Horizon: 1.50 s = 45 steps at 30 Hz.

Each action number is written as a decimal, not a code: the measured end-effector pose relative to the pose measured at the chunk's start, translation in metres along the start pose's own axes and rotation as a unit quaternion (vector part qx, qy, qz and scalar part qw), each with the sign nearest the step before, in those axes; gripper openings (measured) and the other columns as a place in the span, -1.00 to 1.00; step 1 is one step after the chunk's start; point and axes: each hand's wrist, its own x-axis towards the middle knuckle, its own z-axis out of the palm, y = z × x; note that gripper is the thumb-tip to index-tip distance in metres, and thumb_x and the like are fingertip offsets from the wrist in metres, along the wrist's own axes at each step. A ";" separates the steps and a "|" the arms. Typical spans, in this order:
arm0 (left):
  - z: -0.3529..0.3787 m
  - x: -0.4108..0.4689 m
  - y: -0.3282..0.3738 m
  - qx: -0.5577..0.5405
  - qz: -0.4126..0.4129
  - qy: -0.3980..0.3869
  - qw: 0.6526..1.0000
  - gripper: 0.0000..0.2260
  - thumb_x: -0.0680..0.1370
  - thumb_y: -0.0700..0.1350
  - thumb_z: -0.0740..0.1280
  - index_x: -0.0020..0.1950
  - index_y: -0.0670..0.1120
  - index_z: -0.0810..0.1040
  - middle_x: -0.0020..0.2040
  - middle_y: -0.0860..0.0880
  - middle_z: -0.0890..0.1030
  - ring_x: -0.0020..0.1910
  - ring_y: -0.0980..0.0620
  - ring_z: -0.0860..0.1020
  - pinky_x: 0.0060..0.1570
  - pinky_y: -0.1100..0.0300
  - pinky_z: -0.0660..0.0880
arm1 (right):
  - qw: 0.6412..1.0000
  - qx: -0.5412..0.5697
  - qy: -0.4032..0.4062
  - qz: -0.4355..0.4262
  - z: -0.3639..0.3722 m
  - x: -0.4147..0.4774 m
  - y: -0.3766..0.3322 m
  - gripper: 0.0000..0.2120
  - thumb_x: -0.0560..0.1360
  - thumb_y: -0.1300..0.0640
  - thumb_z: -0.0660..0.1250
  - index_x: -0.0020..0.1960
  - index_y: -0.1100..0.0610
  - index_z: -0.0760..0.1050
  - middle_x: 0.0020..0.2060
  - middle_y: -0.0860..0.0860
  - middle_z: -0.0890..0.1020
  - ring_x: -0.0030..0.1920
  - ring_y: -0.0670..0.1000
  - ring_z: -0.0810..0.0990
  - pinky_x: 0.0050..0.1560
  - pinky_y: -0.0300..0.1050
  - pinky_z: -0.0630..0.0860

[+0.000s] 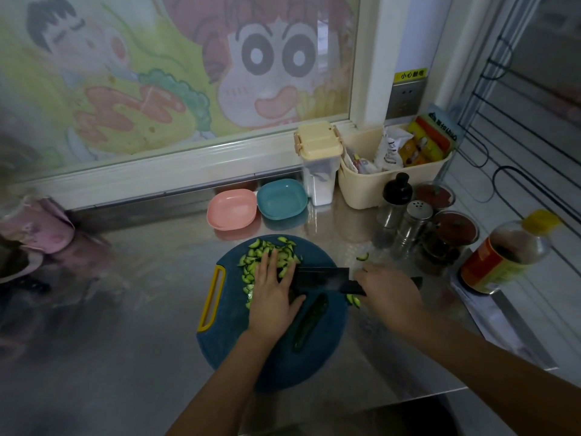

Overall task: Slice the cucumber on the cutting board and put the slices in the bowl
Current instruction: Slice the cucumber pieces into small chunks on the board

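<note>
A round blue cutting board with a yellow handle lies on the steel counter. A pile of green cucumber slices covers its far part. An uncut piece of cucumber lies on the board's near right. My left hand rests flat with straight fingers on the slices, next to the dark knife blade. My right hand grips the knife handle. A pink bowl and a teal bowl stand behind the board.
Stray slices lie on the counter and at the board's right edge. Shakers, jars, a sauce bottle, a cream basket and a lidded container stand at the right. A pink cup sits left.
</note>
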 end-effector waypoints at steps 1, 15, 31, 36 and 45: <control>-0.001 0.001 -0.003 -0.003 -0.002 -0.002 1.000 -0.40 0.41 0.08 0.44 0.40 -0.08 0.41 0.46 -0.25 0.24 0.47 -0.24 0.10 0.37 -0.13 -0.07 | 1.000 0.020 -0.006 0.013 0.002 -0.004 0.002 -0.80 0.54 0.08 0.22 0.15 0.07 0.45 0.04 0.02 0.52 0.04 0.03 0.52 -0.14 -0.17 0.33; -0.007 -0.013 0.032 -0.172 0.006 0.056 0.983 -0.53 0.49 -0.17 0.35 0.40 -0.13 0.38 0.38 -0.11 0.35 0.39 -0.05 0.27 0.42 0.11 0.17 | 0.887 0.409 -0.036 0.211 0.064 -0.041 -0.012 -0.67 0.58 -0.06 0.15 -0.32 0.02 0.36 -0.46 -0.08 0.42 -0.43 -0.13 0.41 -0.47 -0.33 0.22; 0.024 -0.026 0.054 -0.219 0.001 0.005 0.976 -0.67 0.52 -0.19 0.33 0.28 -0.14 0.49 0.11 -0.10 0.55 0.12 -0.05 0.43 0.16 0.16 0.36 | 0.894 0.388 -0.031 0.222 0.062 -0.045 -0.005 -0.68 0.57 -0.10 0.16 -0.29 0.05 0.37 -0.46 -0.06 0.41 -0.45 -0.11 0.40 -0.47 -0.32 0.21; 0.033 -0.024 0.061 -0.255 -0.001 0.046 0.966 -0.70 0.49 -0.22 0.29 0.22 -0.17 0.52 0.04 -0.11 0.56 0.03 0.06 0.35 0.10 0.26 0.29 | 0.924 0.334 -0.027 0.187 0.057 -0.046 -0.011 -0.77 0.61 -0.07 0.07 0.02 0.04 0.41 -0.37 -0.12 0.45 -0.39 -0.19 0.41 -0.48 -0.31 0.23; 0.036 -0.021 0.060 -0.262 -0.002 0.061 0.963 -0.62 0.53 -0.07 0.13 0.28 -0.16 0.49 0.07 -0.09 0.53 0.08 0.06 0.36 0.15 0.19 0.33 | 0.940 0.291 -0.023 0.179 0.056 -0.040 -0.007 -0.73 0.61 -0.06 0.07 0.13 0.09 0.41 -0.28 -0.03 0.53 -0.24 0.03 0.56 -0.26 -0.08 0.46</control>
